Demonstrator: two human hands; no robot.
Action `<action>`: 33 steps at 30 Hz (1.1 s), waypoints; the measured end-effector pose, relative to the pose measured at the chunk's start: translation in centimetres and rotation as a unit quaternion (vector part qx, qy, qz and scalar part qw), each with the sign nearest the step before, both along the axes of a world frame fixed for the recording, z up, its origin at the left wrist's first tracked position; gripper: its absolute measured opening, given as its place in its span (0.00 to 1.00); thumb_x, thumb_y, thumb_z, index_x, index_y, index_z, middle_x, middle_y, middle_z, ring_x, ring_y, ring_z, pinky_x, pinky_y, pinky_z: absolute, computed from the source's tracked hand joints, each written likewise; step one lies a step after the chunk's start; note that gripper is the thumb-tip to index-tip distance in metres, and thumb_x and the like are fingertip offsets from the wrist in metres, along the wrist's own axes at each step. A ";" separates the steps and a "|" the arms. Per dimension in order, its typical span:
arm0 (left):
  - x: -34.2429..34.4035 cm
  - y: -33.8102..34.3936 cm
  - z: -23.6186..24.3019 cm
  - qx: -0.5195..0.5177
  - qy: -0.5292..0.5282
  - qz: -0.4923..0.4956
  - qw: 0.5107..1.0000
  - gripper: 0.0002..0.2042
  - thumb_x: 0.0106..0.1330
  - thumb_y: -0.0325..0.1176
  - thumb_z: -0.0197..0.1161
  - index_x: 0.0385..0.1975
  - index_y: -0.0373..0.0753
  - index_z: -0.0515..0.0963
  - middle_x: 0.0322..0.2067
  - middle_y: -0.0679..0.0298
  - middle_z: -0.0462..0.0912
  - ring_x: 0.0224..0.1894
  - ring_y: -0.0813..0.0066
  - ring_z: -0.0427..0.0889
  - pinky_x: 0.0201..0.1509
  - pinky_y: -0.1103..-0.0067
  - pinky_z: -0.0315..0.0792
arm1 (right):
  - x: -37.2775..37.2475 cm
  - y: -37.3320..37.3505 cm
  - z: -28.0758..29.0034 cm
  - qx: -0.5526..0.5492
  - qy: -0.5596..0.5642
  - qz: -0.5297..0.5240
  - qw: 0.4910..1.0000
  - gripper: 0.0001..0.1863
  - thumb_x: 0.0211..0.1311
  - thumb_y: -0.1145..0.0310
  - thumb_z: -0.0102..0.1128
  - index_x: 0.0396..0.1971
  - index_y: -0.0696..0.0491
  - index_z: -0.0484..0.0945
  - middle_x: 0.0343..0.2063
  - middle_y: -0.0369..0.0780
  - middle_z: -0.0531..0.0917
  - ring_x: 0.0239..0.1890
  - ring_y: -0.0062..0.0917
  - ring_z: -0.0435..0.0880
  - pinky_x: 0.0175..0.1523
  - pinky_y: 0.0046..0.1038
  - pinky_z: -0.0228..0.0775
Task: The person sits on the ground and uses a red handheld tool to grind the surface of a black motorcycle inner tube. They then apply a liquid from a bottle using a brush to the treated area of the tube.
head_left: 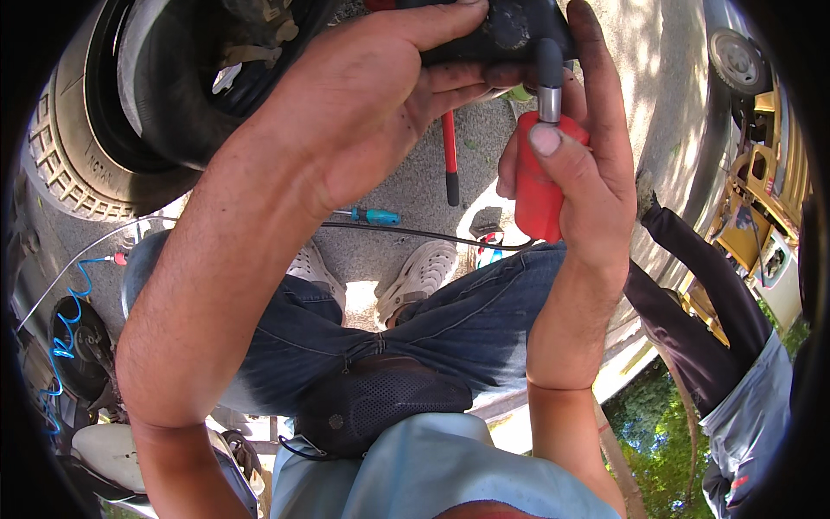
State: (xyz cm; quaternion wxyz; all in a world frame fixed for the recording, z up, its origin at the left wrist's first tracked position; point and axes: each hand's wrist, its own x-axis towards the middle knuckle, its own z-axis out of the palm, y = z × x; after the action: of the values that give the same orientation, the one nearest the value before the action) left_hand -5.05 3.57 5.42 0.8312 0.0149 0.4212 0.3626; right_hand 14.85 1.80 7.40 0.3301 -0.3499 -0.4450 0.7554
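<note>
Red cylindrical handle (539, 197), clasped in the right hand (598, 186), lies nearside of the bulky black part (508, 28); left hand (373, 93) pinches that part's left side.

In our right hand (596, 177) is a tool (540, 203). We have a tire (73, 164) toward the left edge of the ground (415, 183) and a wheel (739, 60) toward its far right corner. Before our shoes (418, 275) lies a screwdriver (377, 216), with a bar (450, 151) beyond, rightward.
</note>
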 end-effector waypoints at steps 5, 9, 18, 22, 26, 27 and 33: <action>-0.8 -1.1 -2.0 0.051 -0.047 0.017 0.997 0.17 0.82 0.40 0.51 0.57 0.34 0.77 0.50 0.60 0.85 0.52 0.73 0.84 0.64 0.75 0.75 | 0.9 0.1 -4.3 0.185 -0.123 0.018 0.975 0.47 0.65 0.76 0.59 0.79 0.63 0.43 0.77 0.51 0.55 0.73 0.32 0.64 0.52 0.22 0.78; -0.4 -0.9 -1.7 0.037 -0.058 0.024 0.997 0.16 0.82 0.39 0.52 0.58 0.34 0.77 0.50 0.60 0.86 0.52 0.72 0.84 0.65 0.74 0.74 | -0.8 -0.9 -3.2 0.156 -0.128 -0.074 0.977 0.47 0.65 0.78 0.58 0.79 0.64 0.42 0.78 0.51 0.54 0.74 0.32 0.62 0.51 0.21 0.78; -0.2 -0.8 -2.9 0.047 -0.091 0.037 0.994 0.17 0.82 0.39 0.52 0.59 0.33 0.76 0.50 0.60 0.85 0.54 0.70 0.84 0.66 0.72 0.74 | -2.5 -1.1 0.0 -0.023 -0.139 -0.124 0.982 0.49 0.63 0.78 0.60 0.81 0.58 0.43 0.70 0.51 0.67 0.46 0.24 0.82 0.40 0.22 0.78; 0.2 0.1 0.7 0.006 -0.001 0.006 1.000 0.18 0.81 0.41 0.53 0.59 0.33 0.76 0.50 0.60 0.85 0.55 0.69 0.83 0.66 0.72 0.74 | -2.0 -0.5 -1.1 -0.003 -0.131 -0.158 0.979 0.49 0.63 0.78 0.60 0.81 0.58 0.43 0.70 0.51 0.67 0.46 0.24 0.82 0.40 0.22 0.78; -0.5 -1.1 -2.6 0.106 -0.121 0.010 0.987 0.18 0.82 0.42 0.53 0.58 0.34 0.77 0.50 0.60 0.85 0.54 0.70 0.83 0.64 0.73 0.74 | -3.2 -1.7 -0.6 0.058 -0.179 -0.138 0.972 0.49 0.63 0.78 0.60 0.81 0.58 0.43 0.70 0.51 0.67 0.45 0.24 0.82 0.40 0.22 0.78; -0.3 -1.1 -3.1 0.071 -0.112 -0.001 0.991 0.18 0.82 0.42 0.52 0.58 0.35 0.77 0.50 0.60 0.85 0.53 0.71 0.83 0.63 0.73 0.75 | -3.7 -2.2 -0.4 0.075 -0.194 -0.129 0.970 0.49 0.63 0.78 0.60 0.81 0.58 0.43 0.70 0.51 0.67 0.45 0.24 0.82 0.40 0.22 0.78; -1.9 -0.7 -4.4 0.060 -0.214 -0.023 0.975 0.16 0.82 0.40 0.52 0.57 0.36 0.78 0.43 0.64 0.84 0.46 0.73 0.82 0.57 0.74 0.75 | -5.1 -3.4 -0.2 0.109 -0.237 -0.106 0.959 0.49 0.63 0.79 0.60 0.81 0.58 0.43 0.69 0.51 0.68 0.45 0.24 0.82 0.40 0.23 0.78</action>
State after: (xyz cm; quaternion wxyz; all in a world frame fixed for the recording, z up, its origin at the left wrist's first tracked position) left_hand -6.92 2.84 1.01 0.9079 -0.0032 0.2100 0.3628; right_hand 9.73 -1.56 7.16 0.3297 -0.5260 -0.5507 0.5580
